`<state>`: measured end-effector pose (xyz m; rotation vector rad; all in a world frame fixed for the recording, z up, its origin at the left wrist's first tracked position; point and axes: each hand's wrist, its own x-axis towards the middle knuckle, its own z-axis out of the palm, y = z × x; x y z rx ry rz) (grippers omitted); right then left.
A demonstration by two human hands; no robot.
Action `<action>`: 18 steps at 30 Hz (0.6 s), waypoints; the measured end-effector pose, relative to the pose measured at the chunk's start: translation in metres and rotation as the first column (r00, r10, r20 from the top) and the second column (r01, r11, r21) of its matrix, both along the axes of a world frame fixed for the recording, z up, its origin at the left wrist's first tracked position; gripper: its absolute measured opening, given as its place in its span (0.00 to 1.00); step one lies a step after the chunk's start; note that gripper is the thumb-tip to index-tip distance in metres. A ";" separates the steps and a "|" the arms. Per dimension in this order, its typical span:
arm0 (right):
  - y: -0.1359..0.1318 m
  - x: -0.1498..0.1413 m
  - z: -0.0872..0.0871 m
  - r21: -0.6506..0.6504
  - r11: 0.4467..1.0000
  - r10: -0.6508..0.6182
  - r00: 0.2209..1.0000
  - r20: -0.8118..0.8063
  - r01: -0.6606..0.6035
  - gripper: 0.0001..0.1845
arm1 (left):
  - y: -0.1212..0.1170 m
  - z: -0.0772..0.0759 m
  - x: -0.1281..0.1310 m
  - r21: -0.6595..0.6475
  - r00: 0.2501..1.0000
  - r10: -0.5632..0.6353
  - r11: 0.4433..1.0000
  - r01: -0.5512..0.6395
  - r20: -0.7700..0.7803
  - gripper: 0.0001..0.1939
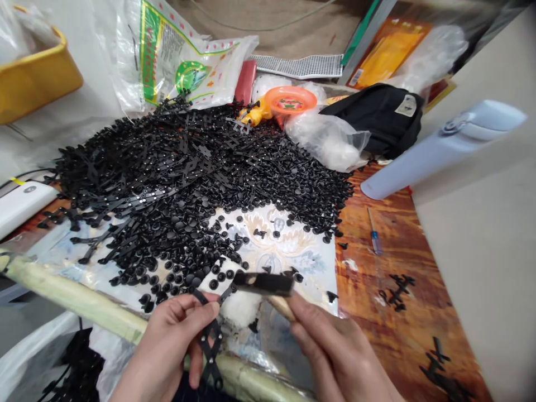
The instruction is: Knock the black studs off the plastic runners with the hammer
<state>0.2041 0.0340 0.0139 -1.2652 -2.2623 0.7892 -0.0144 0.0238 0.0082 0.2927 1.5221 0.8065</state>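
Note:
My left hand (171,332) pinches a black linked lattice strip (211,365) between thumb and fingers; its lower end hangs below the hand. In my right hand (330,340) is a hammer (263,283), gripped by its pale wooden handle. The dark hammer head hovers at or just over the strip's upper end; whether they touch I cannot tell. Beneath the head lies a worn white pad (240,310). Just beyond my left fingers, several round black studs (221,276) sit on a small white piece.
A big heap of black studs and linked strips (188,162) covers the table's back and left. On the right lie a blue-handled screwdriver (376,240), a light-blue cylinder (435,151) and loose black strips (397,291). A pale rail (75,296) runs along the front edge.

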 end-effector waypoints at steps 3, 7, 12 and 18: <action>-0.001 -0.003 -0.007 -0.070 0.997 0.035 0.999 0.025 -0.033 0.27 | -0.001 -0.002 -0.002 -0.001 0.999 -0.037 0.999 0.037 -0.012 0.22; 0.002 0.006 -0.011 -0.219 0.975 -0.049 0.998 -0.029 0.041 0.23 | -0.009 -0.011 -0.011 0.037 0.988 -0.102 0.994 0.107 -0.115 0.21; -0.006 0.026 -0.014 -0.223 0.968 -0.095 0.991 0.092 0.114 0.23 | -0.014 -0.009 -0.016 0.115 0.857 -0.431 0.872 0.476 -0.281 0.18; -0.023 0.033 -0.030 -0.238 0.970 -0.022 0.991 0.136 0.054 0.24 | 0.005 -0.003 -0.001 0.005 0.724 -0.603 0.767 0.641 -0.334 0.20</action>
